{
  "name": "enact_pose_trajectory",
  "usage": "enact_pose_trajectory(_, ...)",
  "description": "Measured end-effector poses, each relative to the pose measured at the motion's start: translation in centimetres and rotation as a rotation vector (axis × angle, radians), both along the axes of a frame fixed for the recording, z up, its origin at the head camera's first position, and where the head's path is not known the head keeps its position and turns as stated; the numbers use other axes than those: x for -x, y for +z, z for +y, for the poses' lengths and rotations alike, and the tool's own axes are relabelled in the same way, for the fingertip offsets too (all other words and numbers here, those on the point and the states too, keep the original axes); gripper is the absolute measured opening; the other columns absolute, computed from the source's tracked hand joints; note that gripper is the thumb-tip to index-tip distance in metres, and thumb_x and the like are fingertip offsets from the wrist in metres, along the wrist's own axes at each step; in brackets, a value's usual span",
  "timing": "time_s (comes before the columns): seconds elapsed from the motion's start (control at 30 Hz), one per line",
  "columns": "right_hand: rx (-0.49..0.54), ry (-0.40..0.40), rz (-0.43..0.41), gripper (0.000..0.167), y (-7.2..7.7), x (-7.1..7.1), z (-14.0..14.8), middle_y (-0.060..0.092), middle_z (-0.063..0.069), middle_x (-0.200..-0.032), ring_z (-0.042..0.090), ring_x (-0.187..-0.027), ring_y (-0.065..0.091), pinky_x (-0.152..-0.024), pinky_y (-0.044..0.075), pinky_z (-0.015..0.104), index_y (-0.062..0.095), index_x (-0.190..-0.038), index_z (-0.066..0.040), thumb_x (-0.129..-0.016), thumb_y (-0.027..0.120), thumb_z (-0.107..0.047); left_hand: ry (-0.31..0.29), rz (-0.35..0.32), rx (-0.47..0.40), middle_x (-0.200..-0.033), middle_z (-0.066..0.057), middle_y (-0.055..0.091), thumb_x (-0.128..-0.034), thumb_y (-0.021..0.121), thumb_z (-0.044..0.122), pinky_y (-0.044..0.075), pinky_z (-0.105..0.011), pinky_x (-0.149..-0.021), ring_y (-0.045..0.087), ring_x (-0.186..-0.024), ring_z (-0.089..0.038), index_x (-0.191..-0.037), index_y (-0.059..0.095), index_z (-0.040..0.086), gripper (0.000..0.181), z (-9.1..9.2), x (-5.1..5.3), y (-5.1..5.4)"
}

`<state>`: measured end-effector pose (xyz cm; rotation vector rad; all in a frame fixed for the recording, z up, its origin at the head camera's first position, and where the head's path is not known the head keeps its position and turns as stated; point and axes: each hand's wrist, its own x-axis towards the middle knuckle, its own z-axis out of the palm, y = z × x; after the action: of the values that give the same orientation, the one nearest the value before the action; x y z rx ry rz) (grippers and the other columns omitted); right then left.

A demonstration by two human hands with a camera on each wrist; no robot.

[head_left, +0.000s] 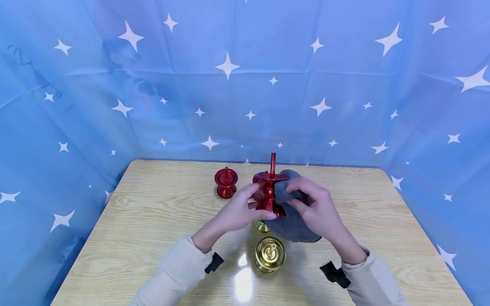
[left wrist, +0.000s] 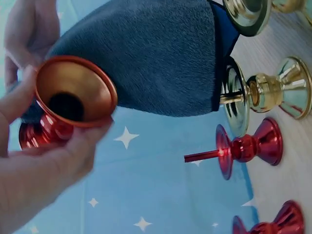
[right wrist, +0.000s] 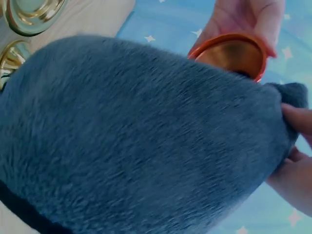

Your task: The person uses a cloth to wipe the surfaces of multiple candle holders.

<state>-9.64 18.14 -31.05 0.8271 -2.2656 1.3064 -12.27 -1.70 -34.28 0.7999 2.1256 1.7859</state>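
My left hand (head_left: 241, 208) holds a shiny red candlestick (head_left: 269, 193) upright above the table, fingers curled round its stem and base. In the left wrist view its hollow base (left wrist: 73, 90) faces the camera, copper-coloured inside with a dark centre. My right hand (head_left: 317, 208) pinches a bunched part of a grey-blue plush cloth (right wrist: 146, 131) against the candlestick's right side, below the dish. The rest of the cloth hangs down under that hand. In the right wrist view the cloth covers most of the candlestick.
On the wooden table (head_left: 160, 221), a red candlestick (head_left: 226, 182) stands at the back; another red candlestick (left wrist: 248, 148) shows in the left wrist view. A gold candlestick (head_left: 269, 255) stands nearer the front, with a second gold one (head_left: 262, 226) partly hidden behind it. A star-patterned blue curtain (head_left: 249, 93) surrounds the table.
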Motion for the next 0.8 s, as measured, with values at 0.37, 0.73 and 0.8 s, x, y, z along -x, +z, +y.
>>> enact_pose_trajectory(0.37,0.134,-0.047,-0.270,0.024,-0.6,0.3,0.8,0.060,0.010,-0.089,0.009,-0.073,0.060,-0.063,0.053,0.023,0.058,-0.088,0.005,-0.073,0.055,0.023,-0.232,-0.165,-0.260,-0.128,-0.025,0.043,-0.0798,0.064,-0.008,0.039,-0.038,-0.097,0.045,-0.117,-0.028,-0.140,0.024,-0.007,0.072,-0.9,0.2,0.1)
enact_pose_trajectory(0.73,-0.039,-0.004,-0.049,0.034,-1.1,0.0,-0.1,0.061,0.004,-0.086,0.013,-0.075,0.057,-0.061,0.049,0.022,0.061,-0.086,-0.005,-0.067,0.063,0.024,0.087,0.098,0.110,-0.107,-0.002,0.057,-0.0710,0.080,0.018,0.047,-0.028,-0.084,0.055,-0.098,-0.016,-0.121,0.051,0.008,0.058,0.3,-0.1,-0.9)
enact_pose_trajectory(0.8,-0.037,0.018,-0.041,0.036,-1.0,-0.1,-0.1,0.060,0.003,-0.087,0.013,-0.078,0.056,-0.063,0.049,0.022,0.061,-0.086,-0.005,-0.067,0.063,0.025,0.060,0.044,0.073,-0.106,-0.003,0.057,-0.0717,0.079,0.014,0.046,-0.030,-0.087,0.055,-0.098,-0.017,-0.121,0.050,0.006,0.057,0.2,0.0,-1.0)
